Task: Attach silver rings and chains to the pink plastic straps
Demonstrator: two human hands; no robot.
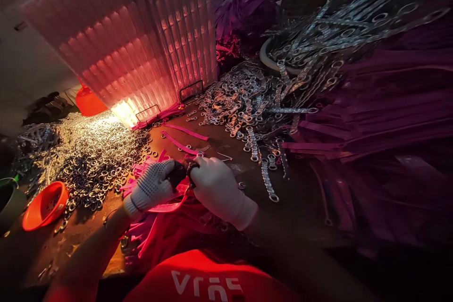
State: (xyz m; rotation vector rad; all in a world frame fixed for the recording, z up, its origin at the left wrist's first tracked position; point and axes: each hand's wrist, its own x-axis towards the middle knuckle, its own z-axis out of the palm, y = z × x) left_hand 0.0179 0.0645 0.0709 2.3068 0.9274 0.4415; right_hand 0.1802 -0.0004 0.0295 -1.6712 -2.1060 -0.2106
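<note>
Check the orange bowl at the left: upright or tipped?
Tipped: the orange bowl lies tilted among metal rings, its opening facing the camera.

Dim workroom, lit mostly by a warm red-orange glow at the foot of a ribbed translucent panel [134,37] standing upright at the worktop's far edge. Brown, scuffed worktop [226,144], bare only in a patch near its middle. Pale wall [31,63] beyond the far left corner, in shadow. Right side and near right corner sunk in darkness, tinged purple. Floor and windows out of sight.
</note>
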